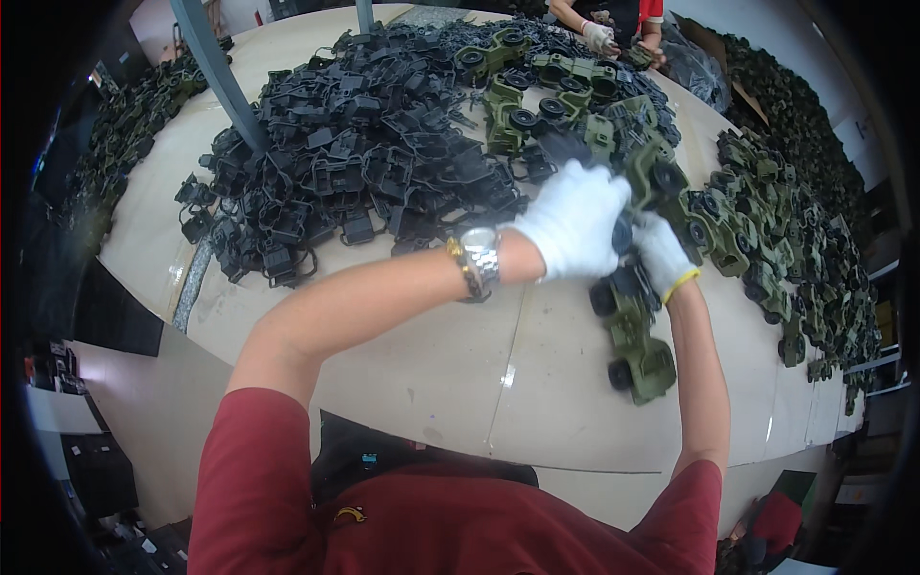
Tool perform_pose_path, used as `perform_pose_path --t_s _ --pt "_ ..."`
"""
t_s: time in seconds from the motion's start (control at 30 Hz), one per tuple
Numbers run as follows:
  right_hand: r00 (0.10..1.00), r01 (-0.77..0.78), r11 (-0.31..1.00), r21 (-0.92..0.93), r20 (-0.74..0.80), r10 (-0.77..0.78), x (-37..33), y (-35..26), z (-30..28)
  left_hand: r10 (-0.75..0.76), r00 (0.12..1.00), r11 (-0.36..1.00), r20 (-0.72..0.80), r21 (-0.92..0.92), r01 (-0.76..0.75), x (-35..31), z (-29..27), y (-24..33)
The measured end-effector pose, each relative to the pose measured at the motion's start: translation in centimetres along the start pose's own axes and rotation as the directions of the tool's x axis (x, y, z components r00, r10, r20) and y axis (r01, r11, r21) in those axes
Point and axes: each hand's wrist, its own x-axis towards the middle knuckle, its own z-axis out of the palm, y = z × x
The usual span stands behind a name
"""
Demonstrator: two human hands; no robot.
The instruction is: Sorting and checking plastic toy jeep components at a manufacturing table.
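My left hand, in a white glove and smeared by motion, reaches over the table from the left. Its fingers point down and are mostly hidden. Close beside it, my right hand, in a white glove with a yellow cuff, has its fingers curled in; what they grip is covered. A dark wheel shows between the hands. Just beyond them is a green toy jeep with black wheels. A second green toy jeep lies nearer me, alongside my right wrist.
A heap of black plastic frames spreads over the table's left and middle. Green toy jeeps crowd the right side, and several more lie at the back. A grey post rises at left. Across the table a person's gloved hand works.
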Motion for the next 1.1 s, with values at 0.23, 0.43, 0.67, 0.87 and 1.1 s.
perform_pose_path --t_s 0.23,0.43,0.67,0.87,1.1 --pt "0.996 -0.008 0.935 -0.354 -0.09 -0.026 -5.0 2.2 -2.1 -0.032 0.992 0.987 0.125 -0.152 0.051 -7.4 3.1 2.9" --pt "0.775 0.33 0.914 -0.237 -0.484 -0.406 -6.1 0.1 -4.8 -0.026 0.994 0.995 0.104 -0.094 0.036 -11.9 1.2 6.0" --pt "0.818 0.024 0.487 -0.873 -0.263 -0.512 -22.3 0.7 -1.6 -0.057 0.993 0.972 0.099 -0.22 0.077 -15.4 0.5 6.3" --pt "0.847 -0.179 0.579 -0.795 -0.425 -0.321 -25.8 5.7 3.6 -0.105 0.983 0.894 0.152 -0.419 0.16 -21.4 -0.9 9.1" --pt "0.879 0.22 0.959 -0.18 -0.391 -0.275 -28.3 0.2 9.6 -0.301 0.875 -0.007 0.38 -0.918 0.396 -24.8 -1.5 11.1"
